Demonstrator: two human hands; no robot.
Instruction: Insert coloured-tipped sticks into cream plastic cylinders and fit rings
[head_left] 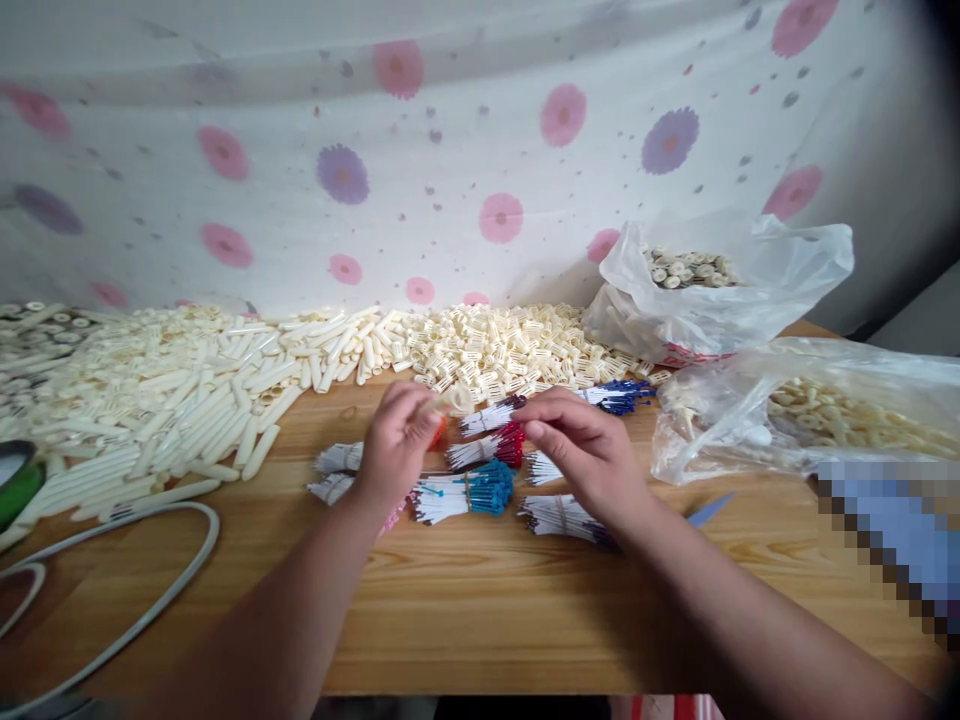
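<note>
My left hand (397, 440) is raised over the table, its fingers closed in a pinch; a pale bit shows at the fingertips, too blurred to name. Opposite it, my right hand (585, 445) has thumb and forefinger close together, and whatever they hold is too small to make out. Between and below the hands lie banded bundles of thin white sticks like pen refills: one with blue-green tips (465, 492), one with red tips (486, 447), one with dark blue tips (622, 397) and one with dark tips (562, 516). Orange tips show behind my left fingers.
Cream plastic tubes (217, 420) heap up at the left, short slotted cream pieces (495, 345) at the back. Two clear plastic bags (795, 250) of small parts stand at the right. A white cable (214, 535) loops at the left; a blue blade-like piece (711, 510) lies right.
</note>
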